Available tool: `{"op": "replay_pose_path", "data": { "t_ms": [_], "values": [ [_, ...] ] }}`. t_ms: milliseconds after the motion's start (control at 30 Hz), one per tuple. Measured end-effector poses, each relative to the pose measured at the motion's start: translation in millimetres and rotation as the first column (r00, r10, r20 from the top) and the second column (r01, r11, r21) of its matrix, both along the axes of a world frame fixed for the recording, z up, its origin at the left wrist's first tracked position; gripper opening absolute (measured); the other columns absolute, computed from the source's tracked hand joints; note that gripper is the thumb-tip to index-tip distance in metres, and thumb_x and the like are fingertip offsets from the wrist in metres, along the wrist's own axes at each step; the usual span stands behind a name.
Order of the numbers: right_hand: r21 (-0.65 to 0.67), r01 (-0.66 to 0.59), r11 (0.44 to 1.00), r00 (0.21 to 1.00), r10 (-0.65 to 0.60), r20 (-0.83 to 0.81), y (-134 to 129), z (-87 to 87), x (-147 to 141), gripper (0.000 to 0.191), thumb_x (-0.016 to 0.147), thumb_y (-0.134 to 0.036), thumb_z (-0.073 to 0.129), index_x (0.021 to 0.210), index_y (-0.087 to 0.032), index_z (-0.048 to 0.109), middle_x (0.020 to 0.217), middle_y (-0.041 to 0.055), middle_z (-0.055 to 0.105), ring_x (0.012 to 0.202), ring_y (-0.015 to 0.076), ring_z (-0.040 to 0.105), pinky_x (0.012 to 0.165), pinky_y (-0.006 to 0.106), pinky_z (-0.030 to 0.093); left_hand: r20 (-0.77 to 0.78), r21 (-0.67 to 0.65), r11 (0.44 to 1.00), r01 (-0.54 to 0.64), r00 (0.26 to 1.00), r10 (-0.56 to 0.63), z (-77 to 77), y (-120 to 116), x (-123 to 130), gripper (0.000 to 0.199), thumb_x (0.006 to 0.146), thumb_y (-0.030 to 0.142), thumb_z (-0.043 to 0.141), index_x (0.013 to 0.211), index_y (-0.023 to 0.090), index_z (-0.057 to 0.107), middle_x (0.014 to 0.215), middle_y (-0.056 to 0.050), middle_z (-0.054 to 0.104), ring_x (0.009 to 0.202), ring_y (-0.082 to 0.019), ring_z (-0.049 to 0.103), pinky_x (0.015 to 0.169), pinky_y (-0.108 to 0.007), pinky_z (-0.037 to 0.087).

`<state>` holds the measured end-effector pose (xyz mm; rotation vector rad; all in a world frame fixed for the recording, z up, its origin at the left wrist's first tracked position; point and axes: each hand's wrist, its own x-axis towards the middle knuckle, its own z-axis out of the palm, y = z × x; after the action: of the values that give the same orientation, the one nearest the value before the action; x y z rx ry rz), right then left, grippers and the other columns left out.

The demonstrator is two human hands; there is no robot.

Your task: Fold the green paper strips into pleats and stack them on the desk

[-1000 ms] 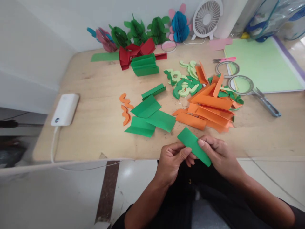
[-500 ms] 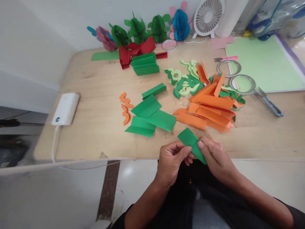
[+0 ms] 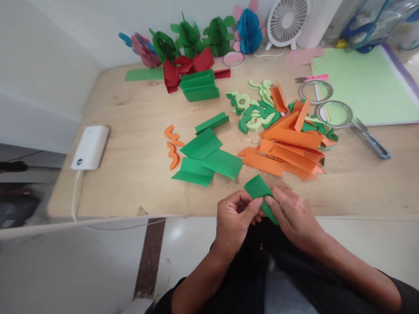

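- Pale wooden table (image 3: 131, 152) is carrying folded orange papers (image 3: 291, 136) and creased green pieces (image 3: 222, 163).
- Your left grip (image 3: 231, 222) and right grip (image 3: 296, 216) are both pinching one green strip (image 3: 257, 186).

Paper figures (image 3: 189, 40) and tape rolls (image 3: 351, 115) show a craft workspace (image 3: 131, 174).

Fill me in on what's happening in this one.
A person is working a green strip of paper at the table's front edge. The left hand and right hand both grip it, thumbs close together on top. Just beyond lie creased green pieces, with a heap of orange pieces to their right. Paper figures stand along the wall at the back, near a fan.
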<state>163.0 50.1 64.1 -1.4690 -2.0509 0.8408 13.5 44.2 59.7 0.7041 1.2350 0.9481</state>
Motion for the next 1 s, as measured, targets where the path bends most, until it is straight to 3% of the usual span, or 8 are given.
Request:
{"op": "replay_pose_path", "data": {
  "t_ms": [233, 333, 433, 500, 600, 833, 1000],
  "values": [
    [-0.034, 0.002, 0.999, 1.0, -0.001, 0.027, 0, 0.6, 1, 0.04, 0.099, -0.035, 0.031, 0.064, -0.022, 0.043, 0.059, 0.0003, 0.049, 0.058, 0.0137, 0.048, 0.059, 0.028, 0.038, -0.062, 0.008, 1.0, 0.019, 0.998, -0.018, 1.7, 1, 0, 0.028, 0.074, 0.035, 0.074, 0.06, 0.017, 0.058, 0.052, 0.002, 0.061, 0.045, -0.008, 0.051, 0.046, -0.019, 0.041],
    [-0.173, -0.021, 0.985, 0.996, 0.005, -0.088, 1, 3.6, 3, 0.041, 0.099, -0.036, 0.032, 0.066, -0.021, 0.051, 0.061, 0.0005, 0.054, 0.06, 0.0131, 0.051, 0.06, 0.027, 0.039, 0.022, -0.023, 0.999, 0.027, 0.999, -0.027, 1.6, 1, -1, 0.024, 0.072, 0.037, 0.076, 0.068, 0.016, 0.063, 0.054, 0.003, 0.06, 0.047, -0.008, 0.052, 0.046, -0.019, 0.041],
    [-0.366, -0.086, 0.926, 0.96, -0.021, -0.279, 2, 7.7, 5, 0.041, 0.1, -0.038, 0.035, 0.071, -0.021, 0.058, 0.071, 0.0004, 0.063, 0.064, 0.012, 0.056, 0.062, 0.026, 0.044, 0.162, -0.073, 0.995, 0.061, 0.986, -0.049, 1.8, 3, -3, 0.025, 0.069, 0.036, 0.079, 0.077, 0.015, 0.066, 0.057, 0.003, 0.059, 0.048, -0.007, 0.05, 0.045, -0.018, 0.04],
    [-0.422, -0.13, 0.897, 0.933, -0.034, -0.359, 3, 9.7, 6, 0.04, 0.099, -0.039, 0.038, 0.072, -0.021, 0.061, 0.076, 0.0, 0.066, 0.067, 0.0116, 0.059, 0.065, 0.025, 0.045, 0.232, -0.104, 0.992, 0.076, 0.972, -0.05, 1.7, 4, -5, 0.025, 0.068, 0.034, 0.079, 0.076, 0.015, 0.066, 0.058, 0.003, 0.058, 0.049, -0.007, 0.049, 0.044, -0.017, 0.038],
    [-0.409, -0.144, 0.901, 0.928, -0.021, -0.372, 3, 11.0, 6, 0.04, 0.099, -0.039, 0.039, 0.074, -0.021, 0.064, 0.078, -0.0003, 0.066, 0.069, 0.0115, 0.059, 0.066, 0.025, 0.045, 0.258, -0.124, 0.99, 0.072, 0.965, -0.038, 0.8, 6, -6, 0.024, 0.067, 0.033, 0.08, 0.073, 0.014, 0.065, 0.057, 0.003, 0.056, 0.049, -0.006, 0.048, 0.045, -0.017, 0.038],
    [-0.246, -0.099, 0.964, 0.985, 0.06, -0.162, 3, 10.9, 5, 0.044, 0.1, -0.037, 0.032, 0.07, -0.02, 0.059, 0.068, 0.0022, 0.059, 0.068, 0.0143, 0.053, 0.066, 0.029, 0.042, 0.237, -0.152, 0.987, 0.057, 0.971, -0.019, -1.0, 7, -6, 0.026, 0.066, 0.034, 0.079, 0.068, 0.015, 0.062, 0.055, 0.002, 0.058, 0.05, -0.008, 0.05, 0.046, -0.018, 0.038],
    [-0.187, -0.109, 0.976, 0.987, 0.084, -0.139, 4, 12.5, 4, 0.041, 0.1, -0.033, 0.032, 0.073, -0.021, 0.06, 0.066, 0.0007, 0.055, 0.065, 0.0136, 0.052, 0.063, 0.028, 0.04, 0.209, -0.141, 0.99, 0.032, 0.978, -0.001, -2.0, 7, -6, 0.028, 0.063, 0.034, 0.08, 0.063, 0.016, 0.06, 0.056, 0.002, 0.057, 0.051, -0.008, 0.05, 0.047, -0.018, 0.039]
  ]
}}
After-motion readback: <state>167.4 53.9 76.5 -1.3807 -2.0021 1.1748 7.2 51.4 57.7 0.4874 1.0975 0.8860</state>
